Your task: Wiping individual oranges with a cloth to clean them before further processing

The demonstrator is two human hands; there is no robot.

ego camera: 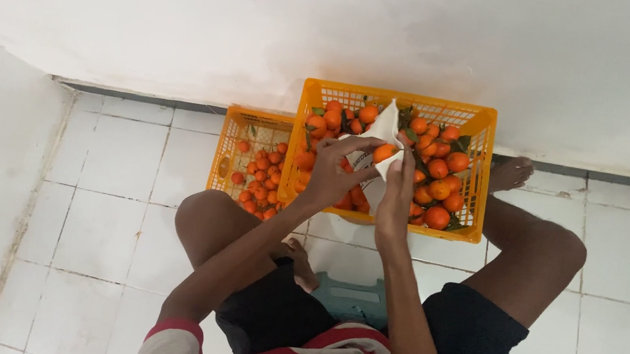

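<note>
Both hands (pixel 366 179) closed around white cloth (pixel 382 133) and orange (pixel 384 153).

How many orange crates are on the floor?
2: the larger crate sits before the hands, heaped with oranges; the smaller crate stands beside it, to its left. None seem hidden.

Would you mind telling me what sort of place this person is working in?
Probably a plain indoor room used for sorting fruit: a white tiled floor, bare white walls, and two orange crates of oranges set against the wall.
</note>
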